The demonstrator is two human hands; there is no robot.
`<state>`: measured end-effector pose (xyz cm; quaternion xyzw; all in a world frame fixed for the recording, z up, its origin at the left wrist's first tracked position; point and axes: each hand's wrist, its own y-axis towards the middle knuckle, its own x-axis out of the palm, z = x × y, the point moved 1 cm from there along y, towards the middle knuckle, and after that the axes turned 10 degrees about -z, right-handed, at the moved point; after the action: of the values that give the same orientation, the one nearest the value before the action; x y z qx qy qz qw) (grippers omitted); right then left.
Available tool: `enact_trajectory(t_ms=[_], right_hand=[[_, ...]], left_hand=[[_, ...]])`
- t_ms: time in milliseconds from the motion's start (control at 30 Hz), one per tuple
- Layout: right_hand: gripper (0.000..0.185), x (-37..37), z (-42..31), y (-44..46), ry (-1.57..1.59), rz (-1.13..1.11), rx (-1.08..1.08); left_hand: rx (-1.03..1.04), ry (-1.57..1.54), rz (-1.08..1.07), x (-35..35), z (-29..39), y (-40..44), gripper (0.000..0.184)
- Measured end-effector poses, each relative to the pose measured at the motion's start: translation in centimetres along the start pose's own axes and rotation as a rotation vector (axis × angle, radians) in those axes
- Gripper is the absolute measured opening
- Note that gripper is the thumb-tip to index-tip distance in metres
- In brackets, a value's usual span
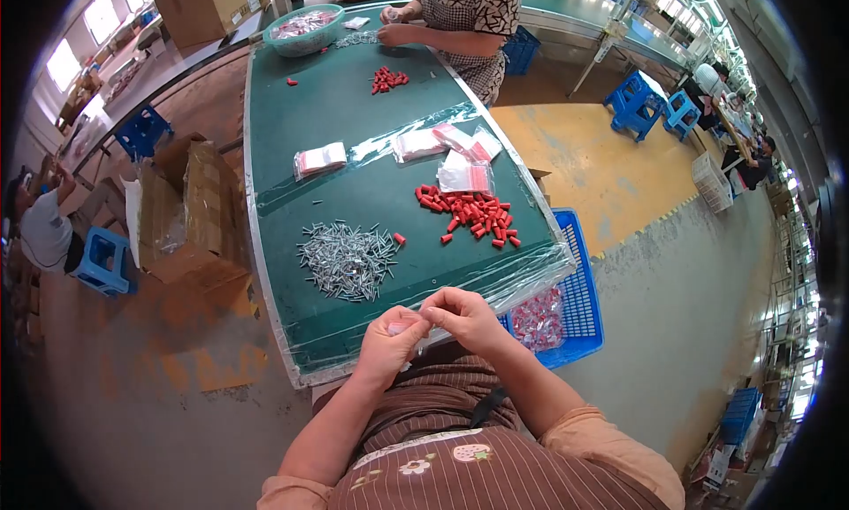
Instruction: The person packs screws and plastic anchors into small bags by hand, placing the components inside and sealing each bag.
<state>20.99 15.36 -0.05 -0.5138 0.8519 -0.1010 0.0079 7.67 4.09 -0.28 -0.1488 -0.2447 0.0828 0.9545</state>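
Observation:
At the near edge of the green table my left hand [389, 337] is closed on a small clear plastic bag [397, 329] with a trace of red on it. My right hand [462, 318] touches it, fingers pinched at the bag's edge. Beyond my left hand lies a heap of silver screws [348, 260], with one red cap [400, 238] at its right side. Farther right is a pile of red caps [476, 214]. Stacks of clear bags with red strips [464, 176] lie behind the caps, and another stack [320, 160] sits to their left.
A blue basket [579, 289] holding filled bags stands beside the table's right corner. Across the table [309, 103] a co-worker [469, 32] handles small parts near a green basin [303, 30] and more red caps. An open cardboard box [190, 214] stands left.

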Motion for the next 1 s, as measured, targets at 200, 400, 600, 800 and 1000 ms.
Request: enact_trajectory(t_ms=[200,400,600,800,1000], right_hand=[[0.013,-1.2,-2.6,-0.2,-0.458,-0.002,0.045],[0.015,-0.8,-3.8,0.3,-0.641,-0.167,-0.039],[0.014,-0.3,-1.9,0.2,-0.292,-0.068,-0.002],[0.014,-1.2,-0.8,0.2,-0.149,-0.143,0.087],[0.013,-1.4,-1.3,0.6,-0.2,-0.117,0.071]], left_hand=[[-0.044,0.065,-0.003,-2.0,1.1,-0.4,0.017],[0.028,0.621,-0.051,-2.1,3.1,-0.1,0.013],[-0.096,0.434,0.05,-2.8,2.3,0.1,0.014],[-0.058,0.347,0.017,-2.4,1.9,0.1,0.011],[-0.021,0.378,0.059,-2.6,1.6,0.3,0.013]])
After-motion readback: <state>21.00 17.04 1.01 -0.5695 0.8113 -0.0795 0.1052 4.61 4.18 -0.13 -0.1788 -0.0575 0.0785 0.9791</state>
